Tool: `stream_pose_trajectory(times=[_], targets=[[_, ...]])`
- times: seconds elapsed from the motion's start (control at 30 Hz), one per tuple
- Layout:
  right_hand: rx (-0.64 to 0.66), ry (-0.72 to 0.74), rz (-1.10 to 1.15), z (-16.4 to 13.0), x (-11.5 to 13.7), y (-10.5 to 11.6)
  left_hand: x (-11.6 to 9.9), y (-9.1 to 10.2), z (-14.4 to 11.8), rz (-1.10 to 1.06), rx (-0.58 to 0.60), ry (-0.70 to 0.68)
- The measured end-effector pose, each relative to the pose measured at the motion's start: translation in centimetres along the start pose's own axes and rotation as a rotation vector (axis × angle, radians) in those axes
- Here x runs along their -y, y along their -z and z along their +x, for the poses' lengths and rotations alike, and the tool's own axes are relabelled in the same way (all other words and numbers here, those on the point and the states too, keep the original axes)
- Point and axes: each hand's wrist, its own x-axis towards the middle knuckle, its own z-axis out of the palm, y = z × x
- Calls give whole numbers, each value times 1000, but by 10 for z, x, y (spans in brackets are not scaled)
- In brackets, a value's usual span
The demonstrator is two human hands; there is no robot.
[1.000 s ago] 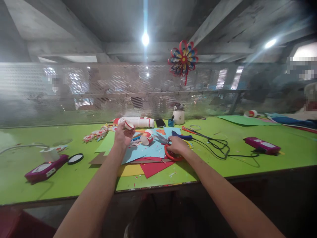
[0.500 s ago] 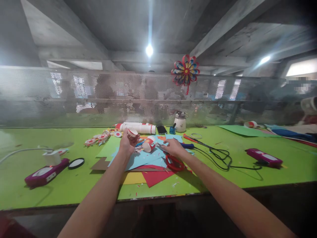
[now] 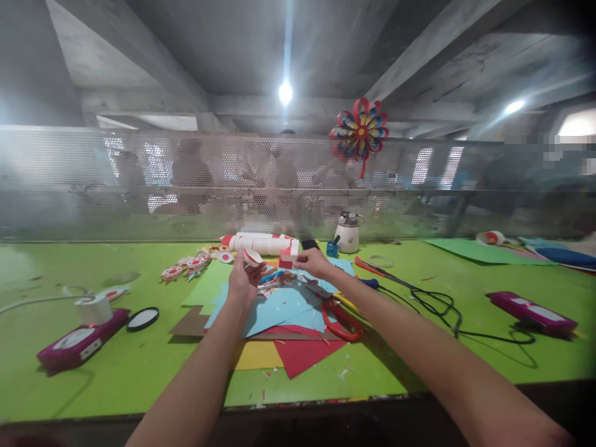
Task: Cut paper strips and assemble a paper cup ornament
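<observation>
The left hand (image 3: 242, 280) pinches a small red-and-white paper ring (image 3: 252, 257) at its fingertips, while the right hand (image 3: 314, 262), just beside it, grips a red-and-white paper roll (image 3: 287, 257) between them.

A paper-craft workshop is indicated. A long green table (image 3: 116, 372) is seen covered with coloured paper sheets (image 3: 284, 310), paper scraps, red-handled scissors (image 3: 342, 320), a white glue pot (image 3: 348, 233) and finished red-and-white paper rosettes (image 3: 186, 267). Two magenta glue-gun-like devices (image 3: 77, 341) (image 3: 531, 310) with cables are noted on the table. A perforated metal screen (image 3: 139, 180) is fixed along the far edge; other seated persons are visible, blurred, behind it. A finished paper flower ornament (image 3: 359, 130) is hung above. Bare concrete beams and bulbs are observed overhead.
</observation>
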Motion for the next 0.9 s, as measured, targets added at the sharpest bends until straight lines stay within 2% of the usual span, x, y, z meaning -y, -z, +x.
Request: stream_pose_trajectory(times=[0.1, 0.2, 0.33, 0.43, 0.53, 0.73, 0.8, 0.9], targets=[[-23, 2, -37, 24, 2, 6, 3, -1, 0, 18, 29, 19], [-21, -4, -85, 40, 4, 2, 8, -2, -1, 47, 93, 53], [-28, -21, -146, 33, 2, -2, 14, -5, -5, 84, 186, 63], [-39, -14, -176, 7, -4, 6, 14, -8, -8, 100, 206, 50], [-23, -4, -205, -38, -13, 21, 7, -8, -6, 80, 177, 23], [59, -41, -316, -137, -20, 38, -21, -1, 0, -43, -36, -138], [93, -66, -331, -154, -17, 38, -26, 0, 0, -63, -77, -167], [129, -103, -295, -156, -17, 33, -26, -1, -1, -63, -85, -182]])
